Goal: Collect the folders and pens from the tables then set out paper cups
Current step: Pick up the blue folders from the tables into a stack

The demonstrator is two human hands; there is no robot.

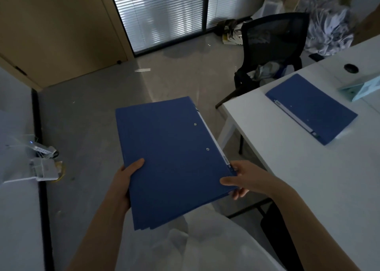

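Note:
I hold a stack of blue folders [170,157] in front of me above the floor. My left hand [125,180] grips its left edge, thumb on top. My right hand [244,180] grips the near right corner by the white spine, thumb on the cover and fingers beneath. Another blue folder [312,108] with a white spine strip lies flat on the white table [308,178] to my right, apart from both hands. No pens or paper cups show.
A black mesh chair [271,50] with clothes on its seat stands at the table's far end. A pale green box [357,89] and a cable hole [351,68] are on the table. A white surface [16,209] with small devices lies at left. Grey floor between.

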